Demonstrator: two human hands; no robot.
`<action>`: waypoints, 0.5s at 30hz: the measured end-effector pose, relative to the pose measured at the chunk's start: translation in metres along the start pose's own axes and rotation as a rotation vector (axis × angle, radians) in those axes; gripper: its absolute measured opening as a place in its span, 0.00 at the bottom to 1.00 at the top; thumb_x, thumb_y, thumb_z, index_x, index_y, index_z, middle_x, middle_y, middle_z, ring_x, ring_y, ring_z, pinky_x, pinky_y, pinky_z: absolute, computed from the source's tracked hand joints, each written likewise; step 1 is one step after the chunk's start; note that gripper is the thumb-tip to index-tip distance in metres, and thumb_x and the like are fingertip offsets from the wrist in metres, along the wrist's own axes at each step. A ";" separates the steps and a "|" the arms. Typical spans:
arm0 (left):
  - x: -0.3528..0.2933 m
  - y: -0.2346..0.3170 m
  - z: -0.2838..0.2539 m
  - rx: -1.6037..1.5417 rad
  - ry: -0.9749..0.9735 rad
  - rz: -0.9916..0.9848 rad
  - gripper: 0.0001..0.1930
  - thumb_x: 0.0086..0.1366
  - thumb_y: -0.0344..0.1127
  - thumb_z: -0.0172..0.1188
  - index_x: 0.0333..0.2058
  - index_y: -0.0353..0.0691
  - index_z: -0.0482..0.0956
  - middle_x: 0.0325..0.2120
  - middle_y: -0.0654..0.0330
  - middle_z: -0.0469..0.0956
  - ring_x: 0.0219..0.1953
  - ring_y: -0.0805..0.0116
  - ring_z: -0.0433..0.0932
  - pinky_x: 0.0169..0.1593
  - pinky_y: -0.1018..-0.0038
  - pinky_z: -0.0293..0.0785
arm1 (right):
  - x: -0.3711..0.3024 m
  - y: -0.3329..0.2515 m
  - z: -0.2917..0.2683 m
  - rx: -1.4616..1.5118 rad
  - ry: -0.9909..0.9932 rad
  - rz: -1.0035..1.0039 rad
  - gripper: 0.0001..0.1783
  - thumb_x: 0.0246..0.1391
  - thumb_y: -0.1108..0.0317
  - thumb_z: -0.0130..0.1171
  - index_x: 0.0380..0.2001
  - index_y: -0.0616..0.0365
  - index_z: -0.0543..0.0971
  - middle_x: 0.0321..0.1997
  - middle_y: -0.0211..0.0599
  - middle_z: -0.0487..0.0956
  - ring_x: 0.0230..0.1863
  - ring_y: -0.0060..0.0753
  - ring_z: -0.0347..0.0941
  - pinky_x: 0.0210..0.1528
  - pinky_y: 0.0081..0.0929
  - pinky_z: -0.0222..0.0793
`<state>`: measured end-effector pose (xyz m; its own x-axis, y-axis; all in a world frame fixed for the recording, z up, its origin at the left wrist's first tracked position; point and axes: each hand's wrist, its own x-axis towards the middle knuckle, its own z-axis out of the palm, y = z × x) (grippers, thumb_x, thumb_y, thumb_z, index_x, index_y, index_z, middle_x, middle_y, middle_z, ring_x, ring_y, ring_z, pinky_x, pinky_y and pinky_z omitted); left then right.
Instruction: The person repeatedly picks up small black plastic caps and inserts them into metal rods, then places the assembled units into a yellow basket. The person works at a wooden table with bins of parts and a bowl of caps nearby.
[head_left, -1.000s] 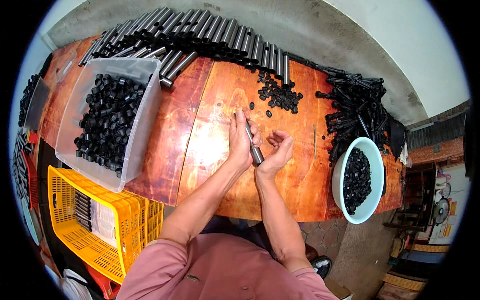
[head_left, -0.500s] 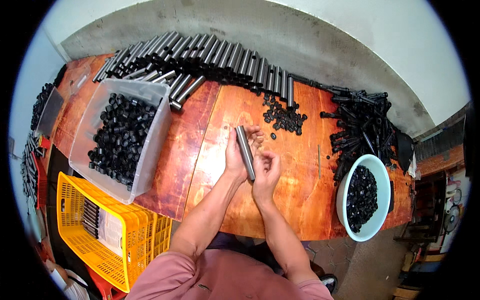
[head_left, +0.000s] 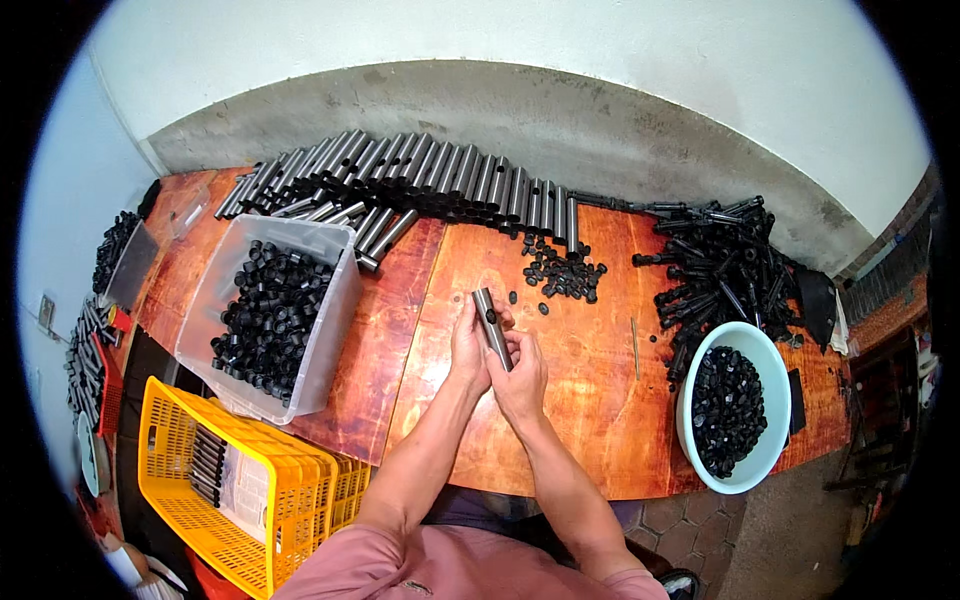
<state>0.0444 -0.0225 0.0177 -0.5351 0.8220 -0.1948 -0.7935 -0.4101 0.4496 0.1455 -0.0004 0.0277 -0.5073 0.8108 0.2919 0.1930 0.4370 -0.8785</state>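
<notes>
Both hands meet over the middle of the reddish wooden table (head_left: 600,420): the left hand (head_left: 468,352) and right hand (head_left: 522,378) pinch a short grey metal tube (head_left: 491,327) between their fingers, tilted, its far end free. A clear plastic bin of black caps (head_left: 270,315) stands left, and a pale blue bowl (head_left: 735,405) right.

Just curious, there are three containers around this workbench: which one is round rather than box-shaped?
The pale blue bowl at the bench's right end, filled with small black caps. The clear plastic bin and the yellow crate on the left are both rectangular.
</notes>
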 end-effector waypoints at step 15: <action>-0.109 0.095 0.047 1.191 0.031 0.497 0.13 0.74 0.36 0.55 0.51 0.35 0.76 0.41 0.57 0.81 0.40 0.69 0.82 0.45 0.74 0.79 | 0.000 0.026 -0.001 0.230 0.006 0.237 0.19 0.61 0.58 0.60 0.45 0.61 0.71 0.28 0.39 0.76 0.29 0.37 0.73 0.35 0.38 0.67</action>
<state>0.0409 -0.1327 0.1222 -0.7158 0.6677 0.2042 0.2292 -0.0516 0.9720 0.1508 0.0116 0.0053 -0.4658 0.8821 0.0703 0.1104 0.1367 -0.9844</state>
